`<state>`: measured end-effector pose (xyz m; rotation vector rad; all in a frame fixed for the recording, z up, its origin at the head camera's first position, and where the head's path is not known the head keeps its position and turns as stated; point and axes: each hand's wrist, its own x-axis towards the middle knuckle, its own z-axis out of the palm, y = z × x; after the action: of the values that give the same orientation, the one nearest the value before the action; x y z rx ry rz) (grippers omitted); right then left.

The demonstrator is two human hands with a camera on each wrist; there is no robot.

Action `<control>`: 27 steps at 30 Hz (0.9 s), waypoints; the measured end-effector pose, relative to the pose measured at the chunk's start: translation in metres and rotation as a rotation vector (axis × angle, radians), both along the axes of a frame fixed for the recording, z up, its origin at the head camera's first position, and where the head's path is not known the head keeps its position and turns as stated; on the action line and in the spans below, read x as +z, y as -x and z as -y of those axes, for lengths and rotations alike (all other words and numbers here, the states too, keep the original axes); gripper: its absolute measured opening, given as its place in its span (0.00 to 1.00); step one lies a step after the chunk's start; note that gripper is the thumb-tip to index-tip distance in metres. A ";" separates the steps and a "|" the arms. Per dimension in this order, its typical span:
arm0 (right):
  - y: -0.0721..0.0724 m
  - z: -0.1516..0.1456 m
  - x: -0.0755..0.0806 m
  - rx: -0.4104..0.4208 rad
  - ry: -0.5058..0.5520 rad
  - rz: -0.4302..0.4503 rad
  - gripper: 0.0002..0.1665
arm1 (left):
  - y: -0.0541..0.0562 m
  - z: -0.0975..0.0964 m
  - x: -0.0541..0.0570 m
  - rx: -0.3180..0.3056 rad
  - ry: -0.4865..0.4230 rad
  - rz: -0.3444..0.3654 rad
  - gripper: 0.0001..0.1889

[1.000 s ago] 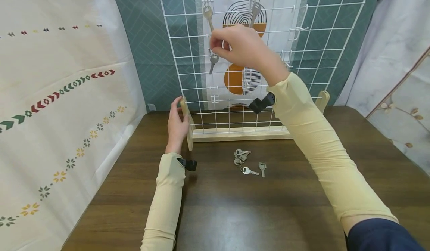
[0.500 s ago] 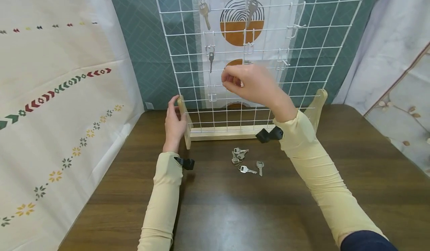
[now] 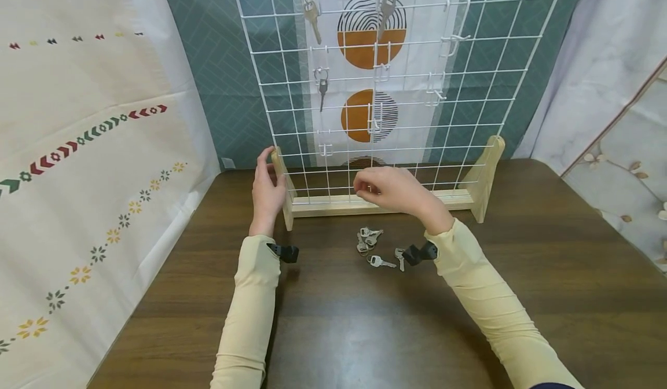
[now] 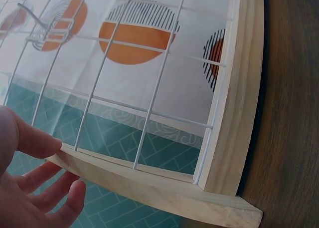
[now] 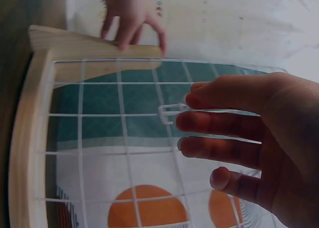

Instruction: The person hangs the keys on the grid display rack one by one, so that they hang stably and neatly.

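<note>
My left hand (image 3: 268,195) holds the left wooden upright of the rack's stand (image 4: 134,185), thumb on one side and fingers on the other. My right hand (image 3: 392,189), fingers loosely bent and with nothing in them, hovers in front of the lower part of the white wire grid (image 3: 417,78). Below it, several loose keys (image 3: 382,261) lie on the table. A brass-coloured key (image 3: 312,18) and a silver key (image 3: 386,8) hang from hooks high on the grid. Lower on the left hangs a small dark key (image 3: 323,92).
Bare white hooks (image 3: 435,95) stick out from the grid at several heights. The stand's right wooden foot (image 3: 484,180) rests on the brown table (image 3: 333,331). A patterned white cloth (image 3: 104,163) hangs on the left, a pale curtain (image 3: 620,88) on the right.
My right hand has left the small dark key, which now hangs on its hook, and has come down toward the table. My left hand stays on the upright.
</note>
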<state>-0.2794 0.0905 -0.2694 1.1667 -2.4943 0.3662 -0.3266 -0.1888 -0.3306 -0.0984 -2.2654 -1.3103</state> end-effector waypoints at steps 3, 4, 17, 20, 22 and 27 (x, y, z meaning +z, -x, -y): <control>0.002 0.001 -0.008 -0.010 -0.066 0.031 0.04 | 0.000 0.000 -0.001 0.003 -0.001 0.000 0.34; 0.002 0.001 -0.010 -0.008 -0.088 0.039 0.03 | 0.000 0.000 -0.001 0.005 0.000 -0.002 0.34; 0.011 -0.005 -0.065 0.042 -0.289 0.316 0.06 | 0.000 -0.001 0.000 0.002 -0.005 0.003 0.34; 0.012 -0.005 -0.078 0.031 -0.304 0.349 0.05 | 0.000 -0.002 0.000 -0.003 -0.002 0.002 0.33; 0.012 -0.005 -0.084 0.025 -0.320 0.364 0.05 | 0.001 -0.002 -0.001 -0.001 0.002 0.002 0.33; 0.013 -0.006 -0.094 -0.007 -0.353 0.396 0.09 | 0.002 -0.001 0.000 0.004 -0.004 -0.001 0.33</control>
<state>-0.2921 0.0964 -0.3639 1.3224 -2.9991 0.1688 -0.3284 -0.1874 -0.3310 -0.0935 -2.2605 -1.3127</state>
